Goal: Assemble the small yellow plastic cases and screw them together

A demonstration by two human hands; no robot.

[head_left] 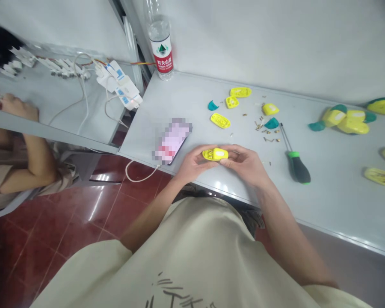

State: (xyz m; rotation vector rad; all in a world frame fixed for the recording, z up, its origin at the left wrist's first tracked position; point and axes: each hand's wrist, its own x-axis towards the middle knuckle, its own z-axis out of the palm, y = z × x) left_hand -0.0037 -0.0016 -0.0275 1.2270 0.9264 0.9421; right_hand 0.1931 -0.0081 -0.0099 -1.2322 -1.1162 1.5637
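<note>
Both of my hands grip a small yellow plastic toy part [215, 154] near the table's front edge. My left hand [194, 162] pinches its left end, where an open shell with small inner parts shows. The right end, a rounded yellow piece with a white patch, sits between the thumb and fingers of my right hand [245, 162]. Beyond them lie yellow shell halves [220, 120], a yellow rounded cap [270, 109] and a teal piece [271, 123]. Small brass-coloured screws and bits [259, 126] are scattered around that teal piece. A green-and-black screwdriver [298, 167] rests to the right.
A phone [175, 139] on a white cable lies left of my hands. Behind it stands a water bottle [163, 51]. More yellow-and-teal toy parts [353, 122] are at the right. On the neighbouring table are a power strip [123, 87] and another person's hand [21, 107].
</note>
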